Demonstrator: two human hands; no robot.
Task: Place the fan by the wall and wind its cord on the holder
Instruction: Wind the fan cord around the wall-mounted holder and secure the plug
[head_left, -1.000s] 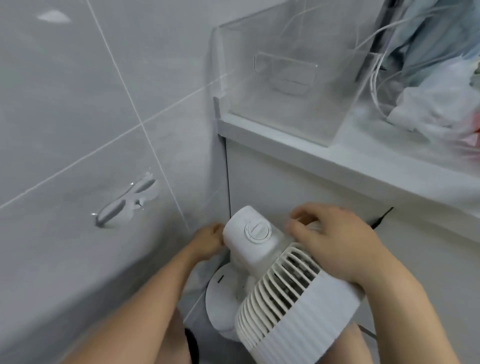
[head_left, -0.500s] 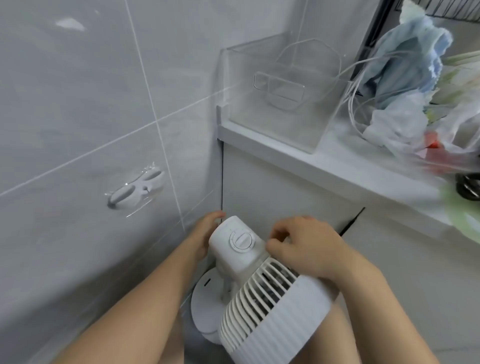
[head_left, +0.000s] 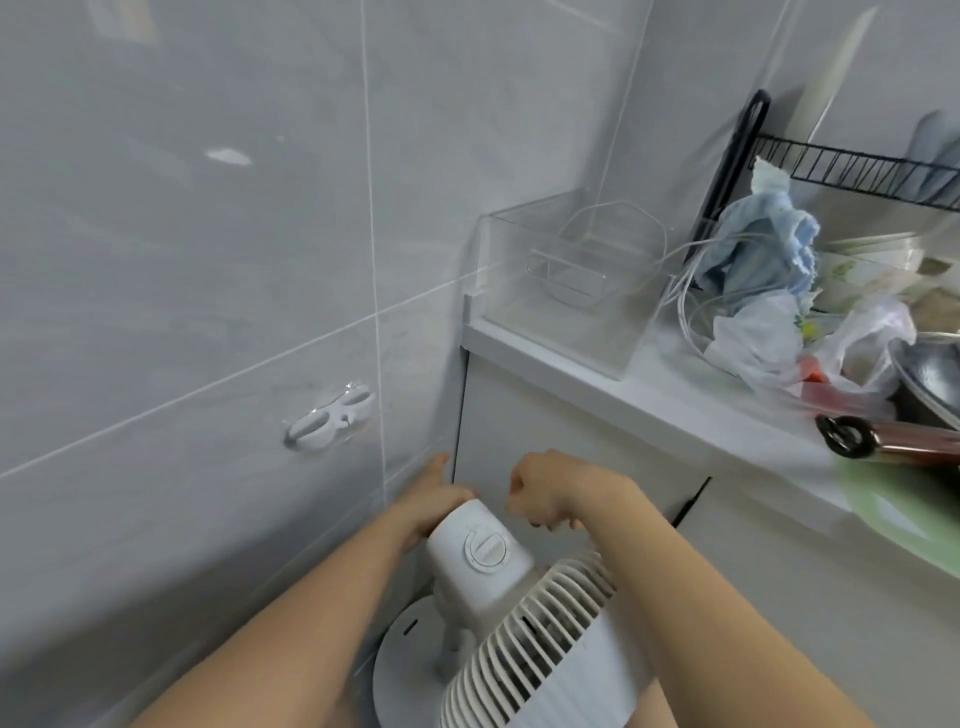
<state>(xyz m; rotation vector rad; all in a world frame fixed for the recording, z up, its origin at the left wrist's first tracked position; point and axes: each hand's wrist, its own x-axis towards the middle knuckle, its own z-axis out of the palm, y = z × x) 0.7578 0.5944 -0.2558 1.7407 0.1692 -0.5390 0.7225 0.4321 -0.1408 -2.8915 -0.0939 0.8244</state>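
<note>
Grey tiled wall (head_left: 208, 260), white counter (head_left: 675, 400) over cabinet, corner. Clear bin (head_left: 566, 291) on counter, white cable looped inside. Fan (head_left: 519, 613) on floor at wall/cabinet corner. My left hand (head_left: 431, 501) behind fan's motor housing, grip can't tell. Right hand (head_left: 561, 491) fisted above it, contents unclear. Holder (head_left: 330, 418) on wall, bare.

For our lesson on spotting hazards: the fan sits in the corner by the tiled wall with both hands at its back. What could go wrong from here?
1. The fan stands tight between the tiled wall and the cabinet; the left hand could get pinched there.
2. The white holder looks small; a hard pull on the cord might loosen it.
3. White cables hang near the counter edge and might snag a rising right hand.
</note>
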